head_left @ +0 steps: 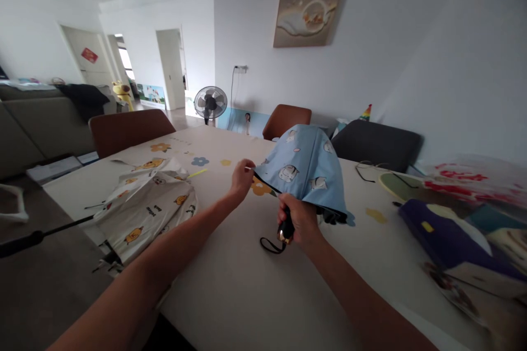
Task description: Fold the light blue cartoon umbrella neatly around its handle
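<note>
A light blue folding umbrella (310,162) with white cartoon animals is half folded above the table, its canopy pointing away from me. My right hand (300,218) is closed around its black handle, from which a black wrist loop (272,245) hangs. At the canopy's left edge, my left hand (242,178) pinches a rib tip or hem corner, pulling the cloth out to the left. To the left of my left forearm lies a cream umbrella (152,203) with yellow ducks, its cloth loose and its black handle (22,242) sticking out past the table edge.
The table (230,279) has a pale cover with flower prints. On the right lie eyeglasses (385,167), a purple item (436,230) and a red-and-white plastic bag (481,178). Chairs (129,129) stand around the far side, with a fan (210,103) behind.
</note>
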Motion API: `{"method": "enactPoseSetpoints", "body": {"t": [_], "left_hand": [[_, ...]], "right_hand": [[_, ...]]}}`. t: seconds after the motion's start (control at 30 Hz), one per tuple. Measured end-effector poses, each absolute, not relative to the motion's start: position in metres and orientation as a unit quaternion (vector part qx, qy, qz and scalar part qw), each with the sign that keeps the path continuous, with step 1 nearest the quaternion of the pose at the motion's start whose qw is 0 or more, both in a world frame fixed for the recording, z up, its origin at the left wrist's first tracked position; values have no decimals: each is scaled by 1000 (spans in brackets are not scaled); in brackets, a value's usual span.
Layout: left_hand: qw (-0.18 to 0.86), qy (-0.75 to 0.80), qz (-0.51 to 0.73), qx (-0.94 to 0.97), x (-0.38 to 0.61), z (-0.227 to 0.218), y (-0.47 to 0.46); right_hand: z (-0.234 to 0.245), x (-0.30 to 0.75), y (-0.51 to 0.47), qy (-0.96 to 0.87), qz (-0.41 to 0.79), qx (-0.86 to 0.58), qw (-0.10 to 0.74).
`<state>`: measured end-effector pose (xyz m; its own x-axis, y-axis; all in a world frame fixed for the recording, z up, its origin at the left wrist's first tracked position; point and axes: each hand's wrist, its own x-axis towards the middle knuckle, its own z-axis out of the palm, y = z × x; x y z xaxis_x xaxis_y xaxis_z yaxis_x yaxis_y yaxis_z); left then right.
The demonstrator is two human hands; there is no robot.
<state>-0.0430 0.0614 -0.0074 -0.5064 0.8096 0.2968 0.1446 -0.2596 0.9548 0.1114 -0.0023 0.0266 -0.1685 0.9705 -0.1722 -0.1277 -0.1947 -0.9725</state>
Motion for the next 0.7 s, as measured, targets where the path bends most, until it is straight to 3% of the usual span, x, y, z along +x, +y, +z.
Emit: {"method": "enactPoseSetpoints", "body": {"t": [0.13, 0.27, 0.33, 0.5, 0.7], "left_hand": [[62, 596, 634, 489, -47, -12, 57], [30, 601, 587, 542, -43, -15, 50], [80, 593, 586, 546, -42, -18, 49], [367, 528, 618, 452, -51, -25, 54], [481, 509, 619, 355, -54, -21, 63]], "right_hand": [[24, 116, 5, -409, 643, -464, 452], [21, 120, 11, -384, 665, -448, 458], [21, 119, 12, -372, 678, -440, 457], [20, 119, 10, -371, 698, -436, 431], [16, 122, 11, -417, 711, -407, 394]]}}
